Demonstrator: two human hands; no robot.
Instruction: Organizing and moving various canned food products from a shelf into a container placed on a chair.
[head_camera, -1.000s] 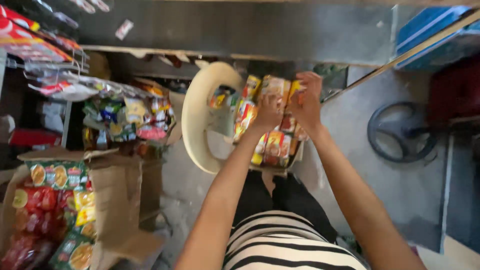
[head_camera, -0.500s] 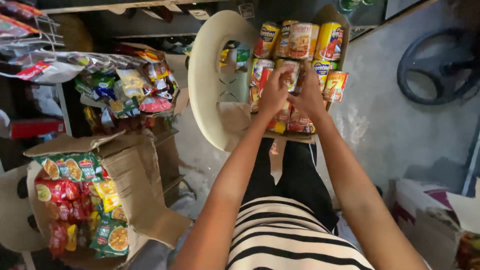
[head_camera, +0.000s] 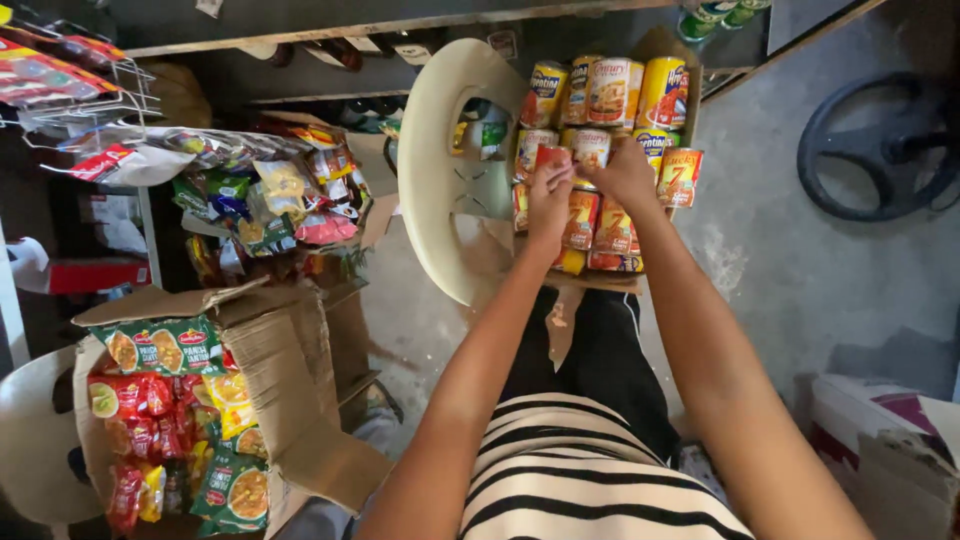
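Note:
Both arms reach forward over a cardboard tray (head_camera: 692, 105) packed with several upright food cans in red, orange and yellow. My left hand (head_camera: 549, 195) pinches the top of a red can (head_camera: 551, 156) in the tray's middle row. Beside it, my right hand (head_camera: 627, 172) rests its fingers on a neighbouring can (head_camera: 590, 147) with a pale label. The tray sits on a cream plastic chair (head_camera: 440, 175) whose backrest faces left.
An open cardboard box (head_camera: 270, 350) of colourful snack packets stands at the lower left. Hanging snack bags (head_camera: 260, 195) fill a rack at the left. A dark shelf (head_camera: 330, 25) runs along the top. A black fan guard (head_camera: 880, 140) lies on the concrete floor at right.
The view has tilted down, so the tray of cans sits lower in frame. Both hands have stayed on the cans in the middle row, shifting slightly.

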